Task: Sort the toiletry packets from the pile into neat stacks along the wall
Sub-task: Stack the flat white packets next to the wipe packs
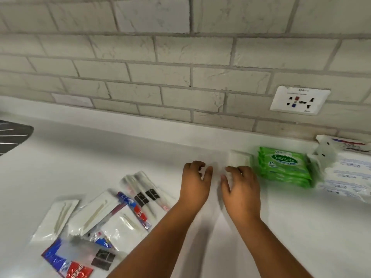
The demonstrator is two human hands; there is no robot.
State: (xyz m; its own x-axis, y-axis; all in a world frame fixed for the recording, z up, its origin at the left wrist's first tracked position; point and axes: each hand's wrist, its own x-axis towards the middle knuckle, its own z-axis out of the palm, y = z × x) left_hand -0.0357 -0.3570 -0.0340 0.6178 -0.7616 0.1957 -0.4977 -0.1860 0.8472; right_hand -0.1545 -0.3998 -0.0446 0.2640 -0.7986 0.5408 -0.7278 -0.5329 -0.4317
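presently, two bare hands are seen at centre frame over a white counter [124, 149]. the left hand [195, 183] is held with fingers loosely curled and thumb apart, and nothing is gripped by it. the right hand [242, 187] is spread, its fingertips resting on or just at the near edge of a white packet stack [240, 159]; whether the stack is actually gripped cannot be told, since the fingers are blurred.

three stacks are counted along the wall at right of frame. the white packet stack lies furthest left, just beyond the right hand. a stack of green wipes packs [285, 166] lies just beside it to the right; about four packs can be made out at its edges, though the count is uncertain. a stack of white packs with blue print [345, 173] is found at the right edge of the frame, touching the green stack.

one loose pile [100, 217] is recorded at lower left, well apart from both hands. in it, three white sachets with pale sticks, several clear-wrapped toothbrush packets and red-and-blue toothpaste packets are noted, overlapping.

one wall socket [300, 101] is seen on the tiled wall [160, 57] at upper right. one dark object [14, 135] is cut off at the left edge.
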